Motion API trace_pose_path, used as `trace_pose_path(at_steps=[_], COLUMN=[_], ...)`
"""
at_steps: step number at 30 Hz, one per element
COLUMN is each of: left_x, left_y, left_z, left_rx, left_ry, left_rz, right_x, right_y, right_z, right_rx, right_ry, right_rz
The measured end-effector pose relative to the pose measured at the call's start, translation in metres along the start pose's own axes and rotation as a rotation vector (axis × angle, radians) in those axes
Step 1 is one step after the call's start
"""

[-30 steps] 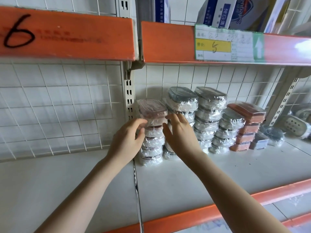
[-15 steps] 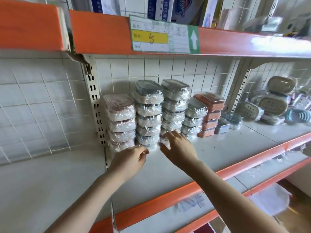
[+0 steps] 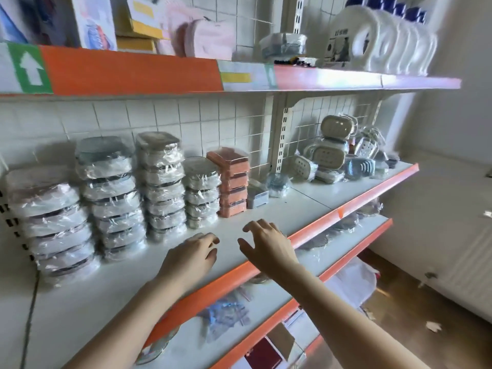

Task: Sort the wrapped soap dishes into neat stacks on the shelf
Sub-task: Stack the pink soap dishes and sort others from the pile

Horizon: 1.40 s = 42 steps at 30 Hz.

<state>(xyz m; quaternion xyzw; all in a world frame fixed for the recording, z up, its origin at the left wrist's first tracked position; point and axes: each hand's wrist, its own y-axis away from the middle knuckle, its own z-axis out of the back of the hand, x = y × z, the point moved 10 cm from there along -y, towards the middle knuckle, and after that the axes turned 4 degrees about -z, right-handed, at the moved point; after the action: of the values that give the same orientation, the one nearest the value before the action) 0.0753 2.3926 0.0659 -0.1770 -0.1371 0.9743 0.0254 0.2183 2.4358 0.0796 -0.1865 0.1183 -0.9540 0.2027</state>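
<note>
— Both hands have come off the stacks; the left hand (image 3: pixel 190 258) and right hand (image 3: pixel 267 242) now hover over bare shelf, holding nothing, left fingers loosely curled, right ones spread.

— And the wrapped soap dishes (image 3: pixel 111 198)?

— Five stacks in clear film along the back of the white shelf (image 3: pixel 298 209): pinkish far left, three grey-lidded ones, then a short orange stack (image 3: pixel 233 182). Loose dishes (image 3: pixel 330 155) lie heaped further right.

— Surroundings?

— Orange shelf edges, white wire grid behind, white jugs (image 3: pixel 383 38) above.

— Anything unclear?

— Motion blur smears everything; bagged goods on the lower shelf are unreadable
</note>
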Motion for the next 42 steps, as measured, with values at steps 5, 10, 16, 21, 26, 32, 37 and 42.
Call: trace_pose_path(at_steps=[5, 10, 16, 21, 26, 32, 37, 42], left_x=[-0.074, -0.137, -0.201, -0.239, -0.258, -0.265, -0.263, -0.247], left_y=[-0.026, -0.047, -0.078, -0.112, -0.159, -0.234, -0.295, -0.334], left_z=[-0.040, -0.076, -0.104, -0.129, -0.153, -0.180, -0.196, -0.212], left_rx=[0.012, 0.041, 0.046, 0.052, 0.054, 0.052, 0.057, 0.086], left_ry=[0.024, 0.011, 0.029, 0.059, 0.102, 0.132, 0.160, 0.154], left_rz=[-0.041, -0.076, -0.158, -0.238, -0.268, -0.291, -0.287, -0.250], right_x=[-0.080, -0.158, -0.228, -0.274, -0.316, -0.360, -0.381, -0.394], right_y=[0.013, 0.025, 0.036, 0.032, 0.008, -0.049, -0.102, -0.147], right_z=[0.025, 0.046, 0.071, 0.080, 0.080, 0.077, 0.069, 0.054], right_rx=[-0.016, -0.026, -0.090, -0.117, -0.102, -0.099, -0.094, -0.075], right_ry=[0.004, -0.012, 0.000, 0.026, 0.066, 0.098, 0.069, 0.040], right_rz=[-0.058, -0.141, -0.213, -0.279, -0.316, -0.351, -0.342, -0.342])
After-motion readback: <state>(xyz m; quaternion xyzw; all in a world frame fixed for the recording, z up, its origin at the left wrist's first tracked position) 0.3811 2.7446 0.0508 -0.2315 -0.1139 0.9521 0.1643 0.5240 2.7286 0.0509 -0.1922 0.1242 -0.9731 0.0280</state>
